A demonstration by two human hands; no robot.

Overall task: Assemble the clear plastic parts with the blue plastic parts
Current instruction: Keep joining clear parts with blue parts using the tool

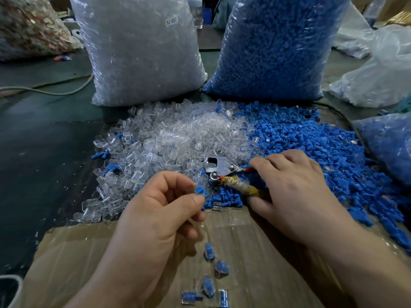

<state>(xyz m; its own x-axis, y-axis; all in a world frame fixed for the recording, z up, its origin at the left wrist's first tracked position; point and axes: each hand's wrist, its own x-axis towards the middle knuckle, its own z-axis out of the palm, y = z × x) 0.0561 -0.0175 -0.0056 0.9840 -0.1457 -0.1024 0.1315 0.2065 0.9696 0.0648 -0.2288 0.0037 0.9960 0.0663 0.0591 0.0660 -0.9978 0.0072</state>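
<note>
Holding the left hand (160, 210) forward, pinching a small round blue plastic part (199, 189) between thumb and forefinger, remaining fingers curling in. Laying the right hand (295, 190) palm down, thumb and forefinger gripping the handles of a metal hand tool (219, 165).

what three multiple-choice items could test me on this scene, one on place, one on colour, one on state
1. Where does the bag of blue parts stand, relative to the bag of clear parts?
A to its left
B to its right
C on top of it

2. What colour is the small part that the left hand pinches?
A blue
B yellow
C green

3. What is the right hand doing?
A hanging free, holding nothing
B making an empty fist
C gripping the metal tool

Answers:
1 B, the blue bag fills the right side of the view, beside the clear one.
2 A, a blue piece shows between thumb and forefinger.
3 C, its fingers and thumb close round the tool's handles.
</note>
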